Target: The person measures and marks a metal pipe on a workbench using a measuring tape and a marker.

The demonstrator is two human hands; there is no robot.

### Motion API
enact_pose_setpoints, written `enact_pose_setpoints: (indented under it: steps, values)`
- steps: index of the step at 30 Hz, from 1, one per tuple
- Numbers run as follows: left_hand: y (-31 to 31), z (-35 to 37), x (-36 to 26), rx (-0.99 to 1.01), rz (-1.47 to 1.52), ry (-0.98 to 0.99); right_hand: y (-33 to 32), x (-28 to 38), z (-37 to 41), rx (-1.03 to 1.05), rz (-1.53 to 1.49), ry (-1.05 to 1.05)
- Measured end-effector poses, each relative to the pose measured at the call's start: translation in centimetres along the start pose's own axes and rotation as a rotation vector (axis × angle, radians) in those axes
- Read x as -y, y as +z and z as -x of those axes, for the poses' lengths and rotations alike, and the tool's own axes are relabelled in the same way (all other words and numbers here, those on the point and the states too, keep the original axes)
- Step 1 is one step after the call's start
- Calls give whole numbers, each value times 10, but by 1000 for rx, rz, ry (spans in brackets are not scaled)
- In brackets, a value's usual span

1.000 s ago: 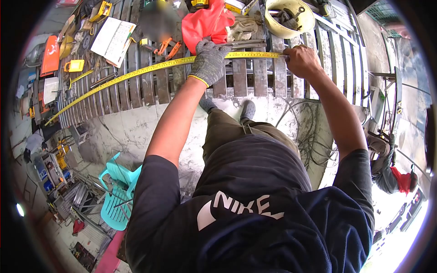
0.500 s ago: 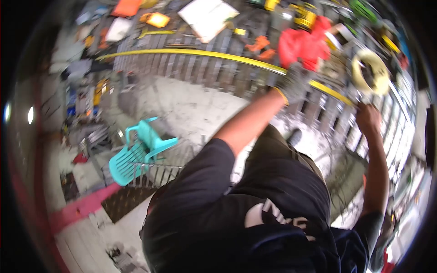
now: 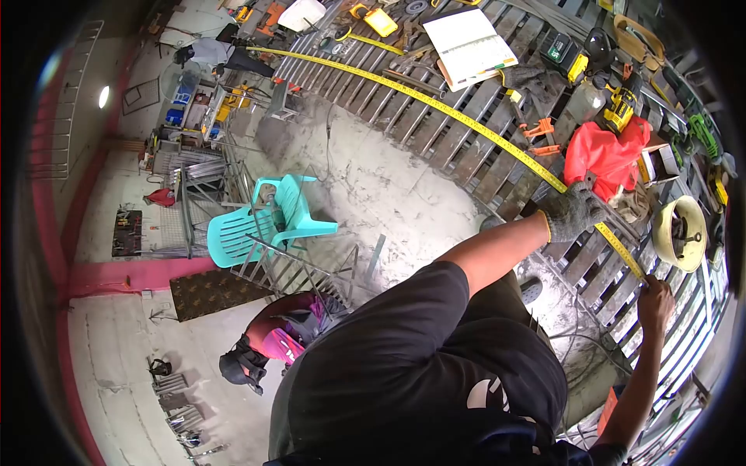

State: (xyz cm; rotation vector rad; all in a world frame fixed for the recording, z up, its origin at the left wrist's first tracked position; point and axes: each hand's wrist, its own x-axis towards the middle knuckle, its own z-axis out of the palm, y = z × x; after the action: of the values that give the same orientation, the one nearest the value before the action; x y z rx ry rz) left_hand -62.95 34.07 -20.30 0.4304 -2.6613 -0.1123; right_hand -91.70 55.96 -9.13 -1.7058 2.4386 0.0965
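Carefully, the bare right hand (image 3: pixel 657 299) pinches the near end of the yellow tape (image 3: pixel 497 139); the gloved left hand (image 3: pixel 573 213) curls over it, how firmly I can't tell. I'd want it flat along the slatted bench (image 3: pixel 588 260).

Gloved left hand (image 3: pixel 573 213) covers a bit of the tape measure (image 3: pixel 466 119); its near end is lost in the right hand (image 3: pixel 655 301); tape markings and notebook (image 3: pixel 468 46) writing are too tiny to read; desk (image 3: pixel 583 266) gets cut off up top.
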Motion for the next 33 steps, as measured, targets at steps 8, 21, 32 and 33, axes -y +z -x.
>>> enact_pose_setpoints:
  steps: [8,21,32,33]
  values:
    - [1,2,0,-221,8,56,-2,-4,1,30,-21,15]
    - [1,6,8,-167,44,158,-14,-3,-8,127,-69,19]
    - [-1,2,9,-177,108,215,-31,7,-5,151,-63,23]
    - [-3,2,10,-172,119,214,-29,6,-5,161,-49,34]
